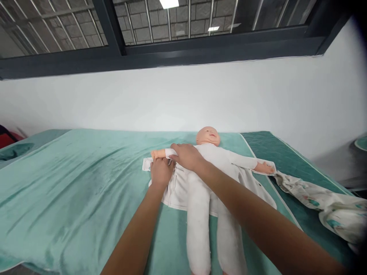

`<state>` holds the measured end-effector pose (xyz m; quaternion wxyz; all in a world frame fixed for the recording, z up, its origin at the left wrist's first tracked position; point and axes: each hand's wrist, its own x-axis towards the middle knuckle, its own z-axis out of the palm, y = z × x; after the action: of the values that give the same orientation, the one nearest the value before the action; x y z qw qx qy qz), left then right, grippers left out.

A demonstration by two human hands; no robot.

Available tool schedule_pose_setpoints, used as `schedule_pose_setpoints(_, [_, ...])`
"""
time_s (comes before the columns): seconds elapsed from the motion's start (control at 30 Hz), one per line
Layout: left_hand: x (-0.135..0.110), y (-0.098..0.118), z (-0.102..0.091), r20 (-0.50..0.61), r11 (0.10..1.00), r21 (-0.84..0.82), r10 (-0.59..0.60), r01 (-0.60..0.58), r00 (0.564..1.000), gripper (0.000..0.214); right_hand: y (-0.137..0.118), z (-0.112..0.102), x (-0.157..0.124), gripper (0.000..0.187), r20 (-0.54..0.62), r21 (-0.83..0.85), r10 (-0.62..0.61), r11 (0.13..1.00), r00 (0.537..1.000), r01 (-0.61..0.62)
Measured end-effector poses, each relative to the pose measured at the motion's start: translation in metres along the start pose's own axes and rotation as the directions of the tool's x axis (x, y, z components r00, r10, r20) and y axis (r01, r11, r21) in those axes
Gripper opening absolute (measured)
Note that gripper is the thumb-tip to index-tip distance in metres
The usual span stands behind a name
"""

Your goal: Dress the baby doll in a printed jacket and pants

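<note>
A baby doll (208, 136) in white clothes lies on its back on a teal sheet (80, 183), head toward the wall. Under it lies an opened white garment (177, 191). My left hand (160, 172) is closed, gripping the garment's sleeve beside the doll's left-side arm. My right hand (186, 156) reaches across the doll's chest and wraps round that arm (160, 153) near its wrist. The doll's other arm (262, 166) stretches out to the right, lying on the garment's other sleeve.
A crumpled patterned cloth (323, 206) lies at the right on a darker green cover (275, 152). The white wall (183, 99) runs just behind the bed, with a dark-framed window above. A red object (5, 137) shows at far left.
</note>
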<state>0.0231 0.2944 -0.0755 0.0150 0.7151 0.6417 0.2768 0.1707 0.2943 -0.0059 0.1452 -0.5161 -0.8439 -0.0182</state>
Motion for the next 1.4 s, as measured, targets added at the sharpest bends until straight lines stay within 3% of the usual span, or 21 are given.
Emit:
schedule_pose_setpoints(0.27, [-0.005,-0.014,0.000,-0.050,0.923,-0.339,-0.208,0.179,0.977,0.023,-0.002,0.001,-0.010,0.050,-0.052,-0.013,-0.110,0.994,0.993,0.110])
schedule_pose_setpoints(0.47, [-0.004,-0.021,0.000,-0.143,0.843,-0.516,-0.257,0.149,0.956,0.018,0.007,0.003,-0.011,0.038,-0.003,-0.180,-0.066,0.982,0.998,0.064])
schedule_pose_setpoints(0.63, [-0.002,-0.022,0.000,-0.098,0.765,-0.608,-0.337,0.212,0.936,0.019,0.011,-0.001,-0.011,0.037,0.074,-0.192,-0.007,0.981,0.997,0.021])
schedule_pose_setpoints(0.8, [-0.003,-0.019,-0.001,-0.093,0.724,-0.644,-0.393,0.246,0.915,0.019,0.009,0.004,-0.013,0.034,0.077,-0.208,0.071,0.977,0.995,-0.053])
schedule_pose_setpoints(0.9, [-0.007,-0.014,-0.003,-0.150,0.764,-0.625,-0.315,0.157,0.937,0.017,0.009,0.009,-0.014,0.033,0.066,-0.210,0.072,0.976,0.995,-0.057])
schedule_pose_setpoints(1.03, [-0.013,-0.007,-0.007,-0.191,0.868,-0.495,-0.072,-0.033,0.979,0.017,0.007,0.015,-0.012,0.036,0.038,-0.204,0.081,0.976,0.996,-0.071])
schedule_pose_setpoints(1.23, [-0.017,0.003,-0.008,-0.199,0.881,-0.381,0.219,-0.281,0.955,0.024,-0.001,0.022,-0.004,0.028,0.036,-0.171,0.115,0.979,0.993,-0.107])
schedule_pose_setpoints(1.3, [-0.017,0.003,-0.008,-0.190,0.899,-0.354,0.202,-0.259,0.961,0.026,-0.001,0.022,-0.004,0.027,0.031,-0.155,0.115,0.982,0.993,-0.109])
schedule_pose_setpoints(1.4, [-0.018,0.001,-0.008,-0.224,0.966,-0.240,0.040,-0.094,0.974,0.024,0.001,0.017,-0.007,0.030,0.014,-0.123,0.106,0.987,0.994,-0.103])
